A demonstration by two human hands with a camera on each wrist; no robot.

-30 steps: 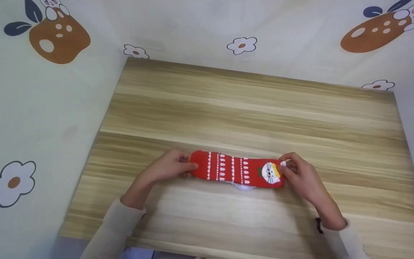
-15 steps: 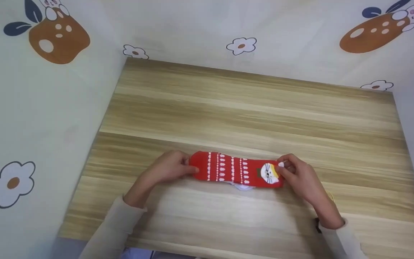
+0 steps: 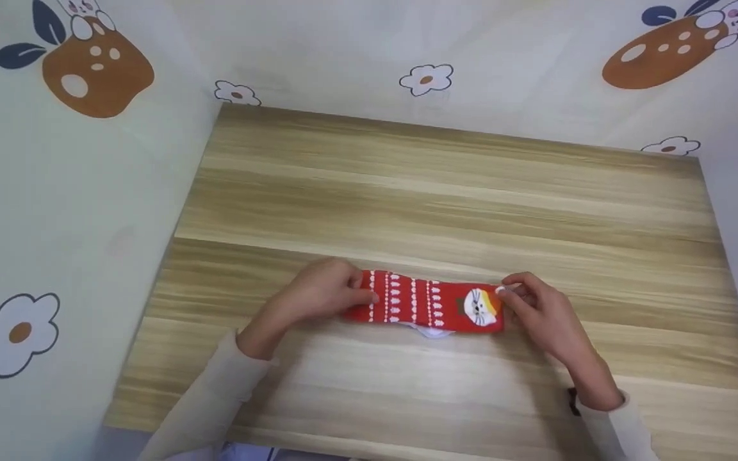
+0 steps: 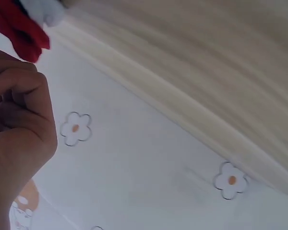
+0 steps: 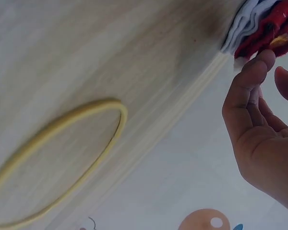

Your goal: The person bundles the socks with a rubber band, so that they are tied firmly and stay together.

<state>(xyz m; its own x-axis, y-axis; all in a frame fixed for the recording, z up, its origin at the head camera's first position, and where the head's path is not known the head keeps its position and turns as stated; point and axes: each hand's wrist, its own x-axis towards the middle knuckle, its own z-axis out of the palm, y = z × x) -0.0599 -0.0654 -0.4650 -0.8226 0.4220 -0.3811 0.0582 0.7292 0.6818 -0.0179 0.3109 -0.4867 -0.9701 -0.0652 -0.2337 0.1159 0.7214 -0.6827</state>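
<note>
A red sock with rows of white patterns and a cat face lies stretched sideways on the wooden table in the head view. White fabric peeks out beneath its near edge. At the sock's left end, my left hand pinches it, thumb on top, covering part of that end. My right hand pinches the other end beside the cat face. In the right wrist view, layered red and white fabric shows at the right fingertips. Curled left fingers are close to the red fabric in the left wrist view.
A thin yellow ring-shaped band lies on the table near my right wrist. The wooden table extends behind the sock to pale walls printed with flowers and oranges. Its near edge runs below my forearms.
My left hand has shifted right along the sock and now covers its left end, the thumb reaching the first white row. The right hand has stayed at the cat-face end.
</note>
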